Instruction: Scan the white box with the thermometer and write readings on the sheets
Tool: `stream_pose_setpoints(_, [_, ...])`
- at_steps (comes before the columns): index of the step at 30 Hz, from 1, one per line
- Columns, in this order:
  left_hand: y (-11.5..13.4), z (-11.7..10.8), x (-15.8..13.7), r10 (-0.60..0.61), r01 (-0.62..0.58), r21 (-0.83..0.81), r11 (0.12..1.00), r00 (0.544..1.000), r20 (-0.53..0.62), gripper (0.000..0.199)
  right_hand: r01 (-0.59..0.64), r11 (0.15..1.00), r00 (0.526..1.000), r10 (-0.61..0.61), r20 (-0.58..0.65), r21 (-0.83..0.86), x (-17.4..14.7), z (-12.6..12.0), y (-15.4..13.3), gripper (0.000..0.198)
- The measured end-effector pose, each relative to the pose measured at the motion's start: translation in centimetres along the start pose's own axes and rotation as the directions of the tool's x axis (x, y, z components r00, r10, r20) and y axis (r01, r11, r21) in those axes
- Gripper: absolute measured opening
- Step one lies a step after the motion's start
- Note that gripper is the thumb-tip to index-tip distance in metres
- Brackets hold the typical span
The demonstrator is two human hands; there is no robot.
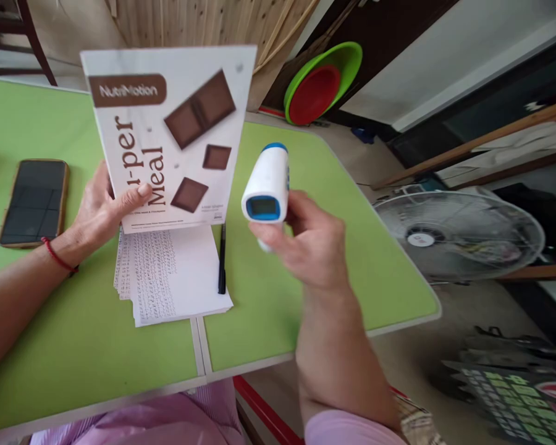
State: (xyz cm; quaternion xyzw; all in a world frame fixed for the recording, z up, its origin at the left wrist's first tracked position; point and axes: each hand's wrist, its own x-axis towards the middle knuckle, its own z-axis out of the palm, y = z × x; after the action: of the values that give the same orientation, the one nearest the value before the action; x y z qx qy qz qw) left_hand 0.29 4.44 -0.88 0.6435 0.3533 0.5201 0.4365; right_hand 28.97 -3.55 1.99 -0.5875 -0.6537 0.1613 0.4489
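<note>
The left hand clamps a white, rectangular, brown-printed package at upper left of the frame; apart from it, the right hand grips a white-and-blue, pistol-shaped plastic device near centre. Seemingly, both are being presented; the next move calls for steadiness.

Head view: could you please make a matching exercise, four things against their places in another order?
1. phone
2. package
3. black pen
4. white-and-blue device

A. at the papers' right edge
B. in the right hand
C. on the green table, screen dark
D. in the left hand

Pairs: 1-C, 2-D, 3-A, 4-B
</note>
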Motion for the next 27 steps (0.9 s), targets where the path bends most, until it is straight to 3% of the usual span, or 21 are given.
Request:
stream_pose_setpoints(2, [0.3,0.1,0.2,0.088,-0.088,0.024,0.996,0.995,-0.035,0.054,-0.027,0.951,0.997,0.047,0.058,-0.309,1.1,-1.4,1.4,0.046])
stream_pose_setpoints(5, [0.2,0.1,0.5,0.175,-0.169,0.063,0.984,0.978,-0.11,0.06,-0.028,0.786,0.955,0.203,0.216,-0.618,1.9,-2.2,2.9,0.039])
stream_pose_setpoints(9, [-0.4,-0.2,0.7,0.198,-0.178,0.125,0.976,0.966,-0.164,0.058,0.02,0.644,0.883,0.348,0.316,-0.765,2.1,-1.9,3.6,0.025])
stream_pose_setpoints(13, [-0.7,-0.4,1.0,0.239,-0.222,0.112,0.969,0.957,-0.164,0.056,0.058,0.59,0.851,0.393,0.349,-0.805,2.1,-1.9,4.0,0.02])
stream_pose_setpoints(16, [-0.8,-0.3,1.3,0.227,-0.213,0.098,0.972,0.96,-0.166,0.055,0.079,0.63,0.904,0.282,0.322,-0.772,1.9,-2.2,4.0,0.028])
stream_pose_setpoints(18, [-0.8,-0.2,1.4,0.22,-0.206,0.094,0.974,0.961,-0.167,0.059,0.072,0.719,0.96,0.137,0.243,-0.691,1.5,-2.1,3.5,0.033])
stream_pose_setpoints(20, [-1.0,-0.2,1.4,0.222,-0.206,0.107,0.973,0.96,-0.168,0.063,0.043,0.836,0.98,0.072,0.188,-0.548,1.0,-1.6,2.5,0.028])
stream_pose_setpoints(23, [-1.2,-0.4,1.5,0.225,-0.198,0.151,0.968,0.955,-0.191,0.067,0.009,0.936,0.937,0.115,0.329,-0.353,0.0,-0.1,0.9,0.019])
stream_pose_setpoints(27, [-1.5,-0.9,1.7,0.188,-0.154,0.175,0.972,0.961,-0.2,0.069,0.042,0.906,0.882,0.164,0.441,-0.42,-0.8,2.2,-0.3,0.017])
